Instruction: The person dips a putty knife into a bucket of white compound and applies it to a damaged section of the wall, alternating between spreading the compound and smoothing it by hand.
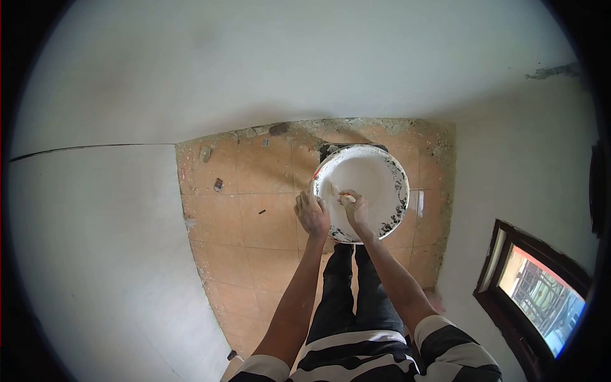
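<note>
A round white bucket [375,172] stands in front of me, its rim spotted with dark marks and its inside coated with a white paste or paint. My left hand [312,213] grips its left rim. Inside the opening, my right hand [355,209] is closed around the pale handle [349,199] of a small tool, which looks like a putty knife. The tool's whitish end [335,190] points up and left, close to the inner wall. Its exact shape is hard to make out.
Beneath the bucket is a dark support [328,150]. Orange floor tiles [267,219] carry debris, including a stone-like lump [205,153] and a small dark scrap [218,184]. Pale walls [305,63] rise ahead and on both sides. A dark-framed window [496,293] is at right.
</note>
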Tool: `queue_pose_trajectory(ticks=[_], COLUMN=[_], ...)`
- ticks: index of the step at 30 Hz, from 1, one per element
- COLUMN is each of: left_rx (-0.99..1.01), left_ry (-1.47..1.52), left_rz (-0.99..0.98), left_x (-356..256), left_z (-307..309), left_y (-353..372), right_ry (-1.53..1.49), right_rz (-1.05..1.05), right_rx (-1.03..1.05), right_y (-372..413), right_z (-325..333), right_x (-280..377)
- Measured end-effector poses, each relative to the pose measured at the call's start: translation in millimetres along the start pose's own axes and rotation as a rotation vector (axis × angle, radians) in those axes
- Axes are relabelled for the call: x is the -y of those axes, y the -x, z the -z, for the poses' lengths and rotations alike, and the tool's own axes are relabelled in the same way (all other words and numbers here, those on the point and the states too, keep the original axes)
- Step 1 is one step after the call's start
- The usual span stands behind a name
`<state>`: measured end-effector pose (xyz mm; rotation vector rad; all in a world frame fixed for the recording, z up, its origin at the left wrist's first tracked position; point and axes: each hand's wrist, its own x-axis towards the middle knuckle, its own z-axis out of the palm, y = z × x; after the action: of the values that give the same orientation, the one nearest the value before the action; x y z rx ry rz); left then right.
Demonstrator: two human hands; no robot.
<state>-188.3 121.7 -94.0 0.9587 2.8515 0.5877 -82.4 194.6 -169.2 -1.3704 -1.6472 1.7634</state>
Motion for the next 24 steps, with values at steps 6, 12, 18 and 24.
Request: queue_pose_trajectory(ticks=[6, 12, 18, 24], left_rx=[-0.024, -0.017, -0.031, 0.001], left_ry=[-0.004, 0.000, -0.009, 0.003], left_rz=[-0.025, -0.019, -0.021, 0.005], left_x=[-2.4, -3.5, -1.6, -3.5], left_z=[2.9, 4.7, 1.3, 4.4], left_y=[-0.5, -0.4, 0.0, -0.8], right_ry=[0.209, 0.460, 0.570, 0.256], right_rz=[0.171, 0.499, 0.489, 0.341], right_rx=[0.052, 0.282, 0.221, -0.040], right_y=[-12.9, -7.6, 1.3, -1.6], right_z=[5.3, 22.4, 35.4, 26.2], right_x=[3.6, 39.0, 59.1, 48.1])
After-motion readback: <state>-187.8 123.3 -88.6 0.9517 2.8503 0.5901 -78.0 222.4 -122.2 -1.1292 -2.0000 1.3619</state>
